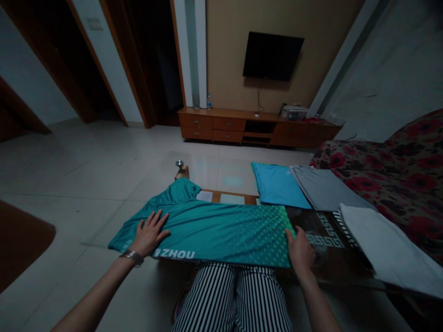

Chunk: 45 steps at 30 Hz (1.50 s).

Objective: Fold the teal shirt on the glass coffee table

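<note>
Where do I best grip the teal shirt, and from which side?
Probably by the green-dotted end of the teal shirt, coming from the right: it lies flat and long, and that end makes a straight edge, where the right hand is. Thumb above, fingers beneath should suit the thin-looking cloth. The left hand rests flat toward the other end.
</note>
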Each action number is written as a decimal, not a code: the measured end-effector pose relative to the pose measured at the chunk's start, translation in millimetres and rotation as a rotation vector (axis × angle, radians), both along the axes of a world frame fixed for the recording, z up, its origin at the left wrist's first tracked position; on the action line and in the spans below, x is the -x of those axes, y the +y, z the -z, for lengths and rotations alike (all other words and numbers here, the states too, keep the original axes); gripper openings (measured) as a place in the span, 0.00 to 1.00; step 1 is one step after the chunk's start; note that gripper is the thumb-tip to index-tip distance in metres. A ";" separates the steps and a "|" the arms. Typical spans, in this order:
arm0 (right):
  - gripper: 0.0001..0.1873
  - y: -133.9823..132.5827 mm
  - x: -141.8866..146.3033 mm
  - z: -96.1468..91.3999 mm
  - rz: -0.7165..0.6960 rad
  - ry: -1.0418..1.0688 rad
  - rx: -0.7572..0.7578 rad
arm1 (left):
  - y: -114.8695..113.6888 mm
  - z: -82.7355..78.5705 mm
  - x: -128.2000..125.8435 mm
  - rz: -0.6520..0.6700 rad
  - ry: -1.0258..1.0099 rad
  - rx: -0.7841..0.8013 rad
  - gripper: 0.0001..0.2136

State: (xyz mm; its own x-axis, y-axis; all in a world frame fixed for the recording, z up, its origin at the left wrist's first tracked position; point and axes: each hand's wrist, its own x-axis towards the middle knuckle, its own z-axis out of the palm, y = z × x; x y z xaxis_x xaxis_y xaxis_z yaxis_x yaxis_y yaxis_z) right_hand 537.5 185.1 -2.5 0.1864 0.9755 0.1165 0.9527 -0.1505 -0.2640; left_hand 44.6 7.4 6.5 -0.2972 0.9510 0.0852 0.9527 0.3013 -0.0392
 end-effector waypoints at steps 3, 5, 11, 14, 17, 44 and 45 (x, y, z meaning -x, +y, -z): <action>0.30 -25.4 -8.6 10.2 0.008 -0.018 -0.073 | -1.5 -3.5 -4.9 -0.003 0.006 0.003 0.26; 0.29 -28.2 -16.5 13.3 0.010 -0.022 -0.068 | -3.1 -6.3 -6.0 -0.026 0.005 -0.004 0.25; 0.29 -15.3 -59.4 22.0 0.020 -0.102 0.037 | -22.3 -3.2 -3.4 -0.128 0.008 -0.020 0.25; 0.27 -11.2 -75.1 22.8 -0.031 -0.181 0.071 | -35.6 -0.3 -8.4 -0.123 -0.010 -0.027 0.26; 0.22 0.1 -64.1 11.1 -0.134 -0.284 -0.003 | -38.9 -6.7 -10.6 -0.153 -0.064 -0.038 0.26; 0.07 121.2 494.7 -20.6 -0.983 0.284 0.128 | 62.5 10.4 94.8 -0.173 -0.602 -0.329 0.27; 0.07 125.5 491.4 -19.4 -0.971 0.310 0.128 | 62.2 10.6 94.8 -0.174 -0.613 -0.332 0.27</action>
